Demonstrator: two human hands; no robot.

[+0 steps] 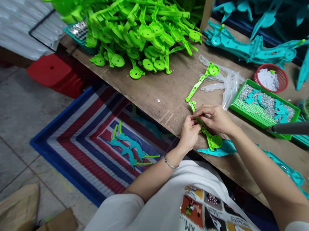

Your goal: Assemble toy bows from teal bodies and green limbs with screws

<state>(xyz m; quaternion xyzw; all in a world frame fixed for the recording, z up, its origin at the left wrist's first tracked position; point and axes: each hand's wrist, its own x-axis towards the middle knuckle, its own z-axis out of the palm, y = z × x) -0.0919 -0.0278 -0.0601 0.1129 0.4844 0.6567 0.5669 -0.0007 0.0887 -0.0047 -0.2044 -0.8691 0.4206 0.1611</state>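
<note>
My left hand [190, 133] and my right hand [215, 118] meet near the table's front edge, both closed on a lime-green plastic part [214, 142]. This part is long, with a round disc at its near end. The fingertips of both hands pinch its middle; whether they also hold something small is hidden. Under the disc end lies a turquoise plastic part [226, 148]. Just beyond my hands, a similar green part [199, 86] rests on the table, beside several translucent plastic pieces [231, 84].
A big heap of green parts [144, 32] covers the back of the wooden table [131, 83]. To the right stand a green basket [262, 124] of small metal pieces and a red basket [283, 81]. Below left, a blue-rimmed bin [65, 110] holds turquoise-and-green assemblies; a red stool [52, 73] stands behind.
</note>
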